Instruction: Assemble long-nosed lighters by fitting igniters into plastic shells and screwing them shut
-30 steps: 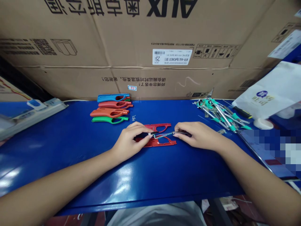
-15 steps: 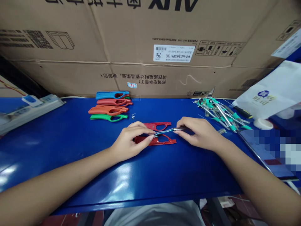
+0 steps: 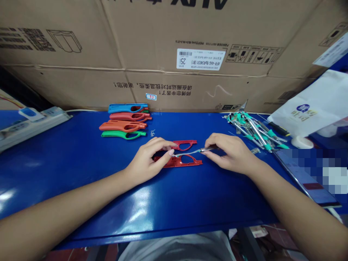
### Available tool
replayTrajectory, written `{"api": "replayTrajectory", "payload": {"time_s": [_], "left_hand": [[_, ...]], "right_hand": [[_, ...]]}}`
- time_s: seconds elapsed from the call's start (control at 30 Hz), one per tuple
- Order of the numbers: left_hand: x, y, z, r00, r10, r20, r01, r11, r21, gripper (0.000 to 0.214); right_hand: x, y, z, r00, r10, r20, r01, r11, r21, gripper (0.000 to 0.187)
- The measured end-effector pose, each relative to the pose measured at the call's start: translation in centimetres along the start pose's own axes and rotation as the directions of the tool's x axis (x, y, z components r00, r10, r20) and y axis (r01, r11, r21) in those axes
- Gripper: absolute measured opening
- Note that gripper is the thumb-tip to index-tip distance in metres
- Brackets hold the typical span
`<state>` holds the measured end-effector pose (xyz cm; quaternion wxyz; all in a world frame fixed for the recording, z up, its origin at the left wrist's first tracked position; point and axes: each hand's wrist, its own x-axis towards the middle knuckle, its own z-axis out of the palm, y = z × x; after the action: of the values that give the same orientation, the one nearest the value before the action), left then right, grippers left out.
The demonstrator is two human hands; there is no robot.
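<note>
My right hand (image 3: 231, 154) pinches a slim metal tube (image 3: 208, 148) between thumb and fingertips. From the tube's left end runs a thin pale, flexible strand (image 3: 189, 153); whether it is wire or hose I cannot tell. The fingertips of my left hand (image 3: 146, 157) are closed at its other end, partly hiding it. Below lie two red plastic lighter-shell halves, each with a finger loop. The far half (image 3: 178, 144) is partly behind my left fingers. The near half (image 3: 178, 161) lies under the strand, its left end partly covered by my left hand.
Blue, red, orange and green lighter shells (image 3: 122, 125) lie in a stack at left. Several metal tubes with teal parts (image 3: 254, 130) are heaped at right, near a screwdriver (image 3: 278, 128), a white bag (image 3: 312, 105) and a phone (image 3: 301, 177). A power strip (image 3: 35, 125) stands far left, a large carton (image 3: 152, 47) behind.
The strand now looks straighter between my hands, and my left fingertips have moved slightly left and up from the near shell half. My right hand keeps the metal tube. The view has shifted a little.
</note>
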<state>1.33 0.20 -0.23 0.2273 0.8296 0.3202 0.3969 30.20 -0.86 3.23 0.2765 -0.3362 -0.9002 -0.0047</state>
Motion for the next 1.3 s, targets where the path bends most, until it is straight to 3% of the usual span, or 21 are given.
{"api": "replayTrajectory", "payload": {"time_s": [0.4,0.6,1.03,1.3], "left_hand": [[0.58,-0.28,-0.13,0.987,0.069,0.142,-0.074,0.997,0.029,0.024],[0.39,-0.12,-0.17,0.983,0.066,0.169,-0.069,0.998,0.012,0.019],[0.22,-0.19,-0.02,0.998,-0.060,-0.025,0.060,0.998,0.028,0.014],[0.27,-0.05,0.08,0.998,0.063,0.000,-0.063,0.998,0.024,0.016]], "right_hand": [[0.01,-0.06,-0.16,1.000,-0.006,-0.016,0.007,0.999,0.037,0.008],[0.15,-0.29,-0.32,0.999,-0.020,0.032,0.019,0.999,0.050,0.010],[0.06,-0.08,-0.61,0.988,0.036,0.149,-0.045,0.997,0.055,0.013],[0.00,0.02,-0.49,0.985,0.049,0.165,-0.054,0.998,0.024,0.014]]}}
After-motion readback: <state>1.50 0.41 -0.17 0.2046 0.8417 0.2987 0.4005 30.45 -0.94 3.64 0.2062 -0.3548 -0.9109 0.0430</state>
